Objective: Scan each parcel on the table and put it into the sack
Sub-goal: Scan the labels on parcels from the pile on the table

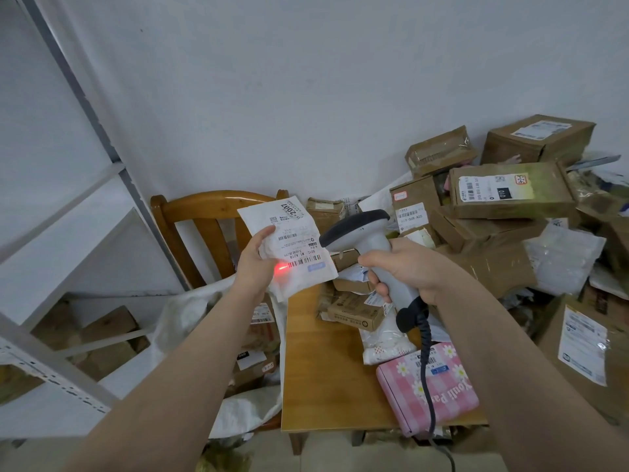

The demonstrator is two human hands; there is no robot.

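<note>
Left hand (253, 264): raised left of centre, bare forearm rising from the near left; thumb on the front face, fingers curled behind; grips the white parcel by its left edge.
White parcel (296, 247): flat soft mailer, held in the air above the far-left corner of the table, label facing the camera, top tilted to the far right; crumpled where gripped.
Right hand (405, 267): raised right of centre, forearm rising from the near right; fingers wrapped round the scanner handle, index finger at the front of the handle.
Scanner (371, 240): pale grey body, dark head aimed left at the parcel label, just beside the parcel's right edge; contact between them cannot be told.
Red light (281, 267): bright spot on the lower barcode, beside the base of the left thumb.
Cable (425, 369): dark, coiled, hanging from the handle base, crossing the pink parcel toward the near edge.
Table (323, 369): wooden, near-left part bare.
Pink parcel (439, 390): flowered, at the near-right corner, overhanging the edge.
Cardboard boxes (510, 192): piled on the far right with white mailers, against the wall.
Sack (183, 311): white, open, just left of the table, in front of a wooden chair (204, 212); labelled boxes inside.
Shelf rack (68, 233): grey metal, far left, boxes on the low shelf.
</note>
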